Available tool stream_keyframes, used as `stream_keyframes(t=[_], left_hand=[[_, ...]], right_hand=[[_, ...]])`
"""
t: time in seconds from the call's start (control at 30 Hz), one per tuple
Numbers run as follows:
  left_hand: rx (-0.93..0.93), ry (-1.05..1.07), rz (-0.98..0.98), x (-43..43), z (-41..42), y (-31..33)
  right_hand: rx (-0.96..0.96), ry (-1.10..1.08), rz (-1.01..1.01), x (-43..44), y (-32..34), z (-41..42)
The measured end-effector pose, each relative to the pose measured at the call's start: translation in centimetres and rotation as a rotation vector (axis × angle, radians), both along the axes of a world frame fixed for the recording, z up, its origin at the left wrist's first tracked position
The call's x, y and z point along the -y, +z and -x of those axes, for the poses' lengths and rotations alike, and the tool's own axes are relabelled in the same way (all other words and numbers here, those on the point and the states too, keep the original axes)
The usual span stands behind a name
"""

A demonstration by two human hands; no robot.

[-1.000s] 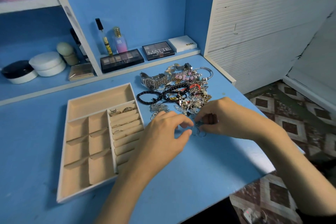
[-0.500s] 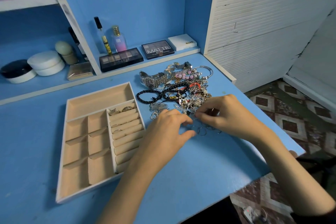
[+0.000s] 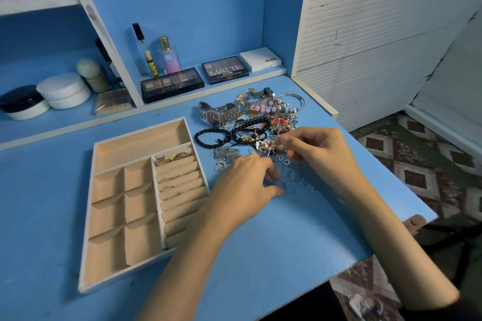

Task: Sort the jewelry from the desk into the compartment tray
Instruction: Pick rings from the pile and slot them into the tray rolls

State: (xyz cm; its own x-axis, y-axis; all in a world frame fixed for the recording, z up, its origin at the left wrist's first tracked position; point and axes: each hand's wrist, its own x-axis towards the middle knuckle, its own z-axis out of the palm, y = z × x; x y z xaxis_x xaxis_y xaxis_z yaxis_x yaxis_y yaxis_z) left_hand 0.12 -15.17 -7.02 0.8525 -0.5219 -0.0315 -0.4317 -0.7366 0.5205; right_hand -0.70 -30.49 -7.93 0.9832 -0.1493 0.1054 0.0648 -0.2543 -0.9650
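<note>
While the compartment tray (image 3: 135, 280) waits at left, its ring rolls barely filled, the left hand (image 3: 245, 182) pinches a thin ring (image 3: 289, 188) on the surface and the right hand (image 3: 317, 150) picks, fingertips together, at the jewelry pile (image 3: 258, 125).

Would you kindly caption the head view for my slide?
Both hands, left and right, pick through thin rings beside the compartment tray.
</note>
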Motion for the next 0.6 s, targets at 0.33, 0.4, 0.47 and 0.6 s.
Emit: stream_keyframes(t=[0.33, 0.4, 0.47, 0.6], left_hand=[[-0.059, 0.146, 0.285, -1.0, 1.3, 0.6], [-0.018, 0.204, 0.346, -2.6, 1.7, 1.1], [0.04, 0.268, 0.377, -4.8, 1.9, 1.7], [0.199, 0.41, 0.366, -9.8, 2.1, 2.4]], right_hand=[[0.014, -0.014, 0.006, -0.2, -0.1, -0.1], [0.025, -0.01, -0.005, -0.3, -0.1, -0.1], [0.047, 0.004, -0.009, -0.8, 0.2, -0.3], [0.107, 0.098, 0.047, -3.5, 0.9, -0.9]])
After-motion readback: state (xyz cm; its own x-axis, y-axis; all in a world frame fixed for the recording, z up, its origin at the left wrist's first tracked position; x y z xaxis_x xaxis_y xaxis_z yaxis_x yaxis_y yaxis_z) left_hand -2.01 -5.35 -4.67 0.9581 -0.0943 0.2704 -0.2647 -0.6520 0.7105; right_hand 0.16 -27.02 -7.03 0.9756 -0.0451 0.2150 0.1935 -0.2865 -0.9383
